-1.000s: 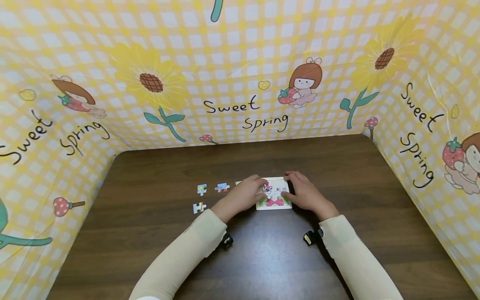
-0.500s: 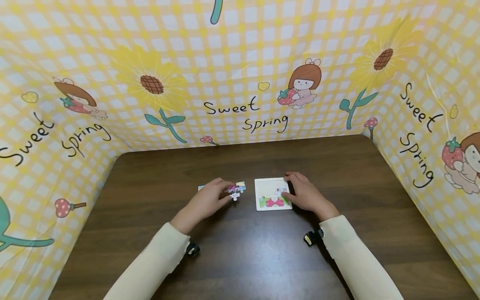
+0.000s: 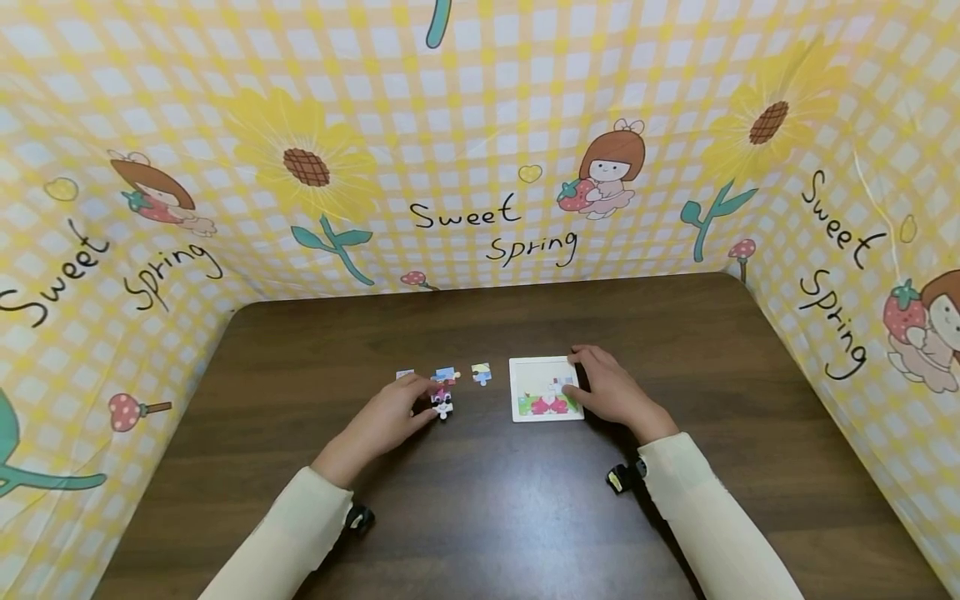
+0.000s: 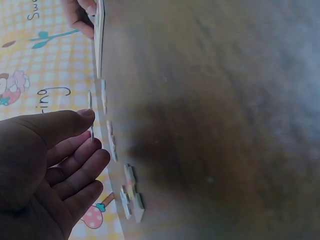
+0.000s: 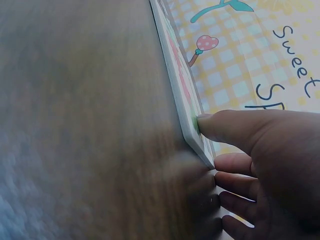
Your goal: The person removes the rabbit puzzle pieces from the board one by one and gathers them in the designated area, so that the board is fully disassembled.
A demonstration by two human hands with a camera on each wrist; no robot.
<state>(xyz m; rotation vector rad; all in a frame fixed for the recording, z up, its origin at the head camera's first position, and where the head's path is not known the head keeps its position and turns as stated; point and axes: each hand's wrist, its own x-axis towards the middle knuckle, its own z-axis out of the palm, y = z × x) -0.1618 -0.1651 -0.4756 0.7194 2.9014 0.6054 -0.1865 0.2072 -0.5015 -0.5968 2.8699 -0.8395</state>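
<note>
Between thumb and fingers of my left hand (image 3: 378, 425) is a jigsaw piece (image 3: 442, 404), pink and white with dark eyes. The left wrist view shows this piece (image 4: 91, 102) edge-on, pinched above the table. My right hand (image 3: 613, 390) holds the right side of a white-framed puzzle tray (image 3: 514, 400). Its thumb lies on the tray's face, and the other fingers are along the edge, as the right wrist view shows. Fitted pieces (image 3: 549, 405) in pink, green and white fill the tray's lower part; the upper part is bare backing.
Loose jigsaw pieces lie left of the tray: a yellow-and-blue one (image 3: 482, 372), a blue-and-red one (image 3: 446, 374) and another (image 3: 405, 373) partly behind the left hand. A yellow checked cloth (image 3: 480, 167) walls in the brown table (image 3: 480, 517).
My left hand has moved left from the tray, carrying the pink-and-white jigsaw piece out over the loose pieces, and the tray's upper part is now uncovered. My right hand has stayed in place.
</note>
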